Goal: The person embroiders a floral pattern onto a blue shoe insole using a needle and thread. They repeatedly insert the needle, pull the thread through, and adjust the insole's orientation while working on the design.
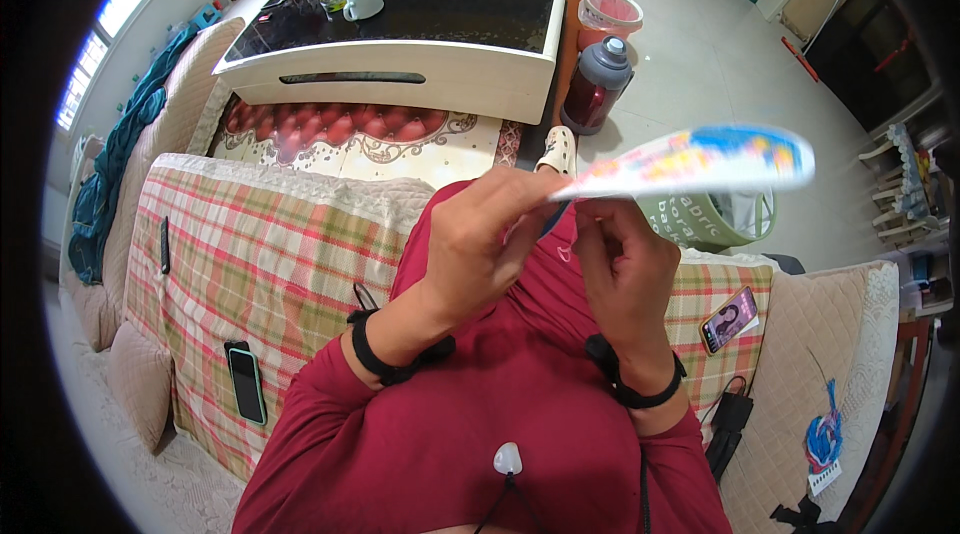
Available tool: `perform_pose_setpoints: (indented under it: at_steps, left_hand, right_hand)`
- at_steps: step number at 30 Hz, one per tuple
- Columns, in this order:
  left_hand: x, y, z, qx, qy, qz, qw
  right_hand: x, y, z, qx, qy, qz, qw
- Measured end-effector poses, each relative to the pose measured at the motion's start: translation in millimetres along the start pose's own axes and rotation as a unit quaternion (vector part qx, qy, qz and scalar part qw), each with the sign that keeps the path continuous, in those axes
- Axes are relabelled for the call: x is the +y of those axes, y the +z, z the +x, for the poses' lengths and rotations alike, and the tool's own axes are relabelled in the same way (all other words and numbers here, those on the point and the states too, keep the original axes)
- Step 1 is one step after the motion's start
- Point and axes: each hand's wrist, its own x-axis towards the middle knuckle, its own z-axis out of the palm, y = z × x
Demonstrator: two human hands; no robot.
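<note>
A flat, insole-shaped white piece with a blue, pink and yellow pattern (697,159) is held up over my lap, blurred and seen nearly edge-on. My left hand (480,241) pinches its narrow left end between thumb and fingers. Just below its lower edge is my right hand (628,264), its thumb and fingers drawn together; whether a needle or thread is between them cannot be told. Both wrists wear black straps. A skein of blue and red thread (825,440) lies on the sofa at the right, with a small white punched card at its lower end.
Phones lie on the plaid cover at left (247,384) and right (729,320). A green fabric basket (682,221) stands beyond my right hand. Ahead are a black-topped coffee table (450,16), a large flask (598,88) and a pink-lined bin (611,13). A black cable pouch (729,414) lies right.
</note>
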Motion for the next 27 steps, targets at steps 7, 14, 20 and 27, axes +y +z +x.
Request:
perform_pose_setpoints:
  at_steps: [7,14,20,27]
  left_hand:
    - [7,6,-1,0.012,0.049,0.071,0.996]
    - [-9,-13,7,0.008,-0.034,-0.141,0.989]
    - [-11,-11,10,-0.107,0.005,-0.182,0.977]
    - [-13,-11,10,-0.148,0.001,-0.179,0.973]
  right_hand:
    - [13,9,-3,0.015,-0.028,0.006,0.999]
    - [22,-23,12,0.029,0.148,0.352,0.924]
    - [25,-18,16,-0.125,0.106,0.349,0.923]
    - [25,-13,15,-0.165,0.096,0.364,0.912]
